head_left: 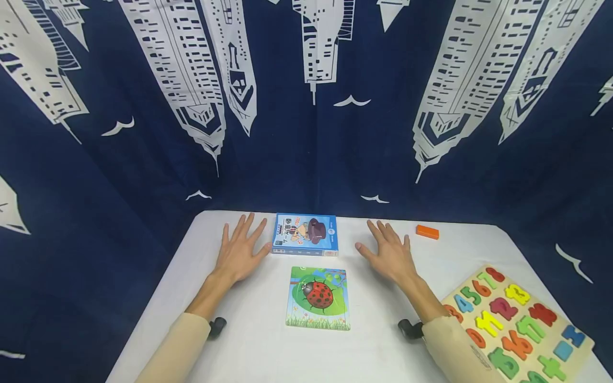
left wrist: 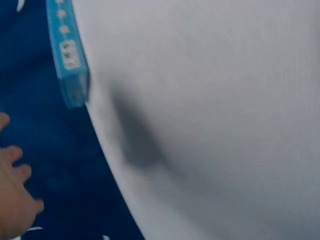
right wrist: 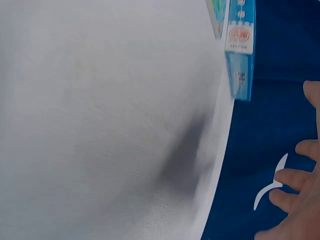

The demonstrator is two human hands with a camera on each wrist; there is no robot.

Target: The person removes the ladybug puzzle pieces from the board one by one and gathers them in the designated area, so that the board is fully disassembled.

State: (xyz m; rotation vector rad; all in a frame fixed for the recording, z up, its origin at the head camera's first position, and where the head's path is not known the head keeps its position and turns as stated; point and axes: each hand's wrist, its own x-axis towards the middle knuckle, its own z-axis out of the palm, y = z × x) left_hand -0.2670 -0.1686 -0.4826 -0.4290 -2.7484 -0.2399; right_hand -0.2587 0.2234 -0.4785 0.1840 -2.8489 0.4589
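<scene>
Fingers spread, my left hand [head_left: 239, 255] is over the white table just left of a blue game box [head_left: 306, 234] with a hat picture on its lid. On the other side of the box my right hand [head_left: 390, 252] is likewise spread, holding nothing. Between the two forearms, nearer the front, lies a square ladybug picture puzzle [head_left: 318, 299]. In the left wrist view the left hand [left wrist: 15, 195] shows at the left edge, apart from the box [left wrist: 70, 55]. The right wrist view has the right hand [right wrist: 300, 190] at its right edge, also apart from the box [right wrist: 241, 45].
A wooden number puzzle board [head_left: 486, 272] with colourful pieces lies at the right, partly under the right sleeve. An orange block [head_left: 427, 232] sits near the back edge. Behind the white table [head_left: 230, 351] hangs a dark blue cloth [head_left: 316, 159] with white buildings.
</scene>
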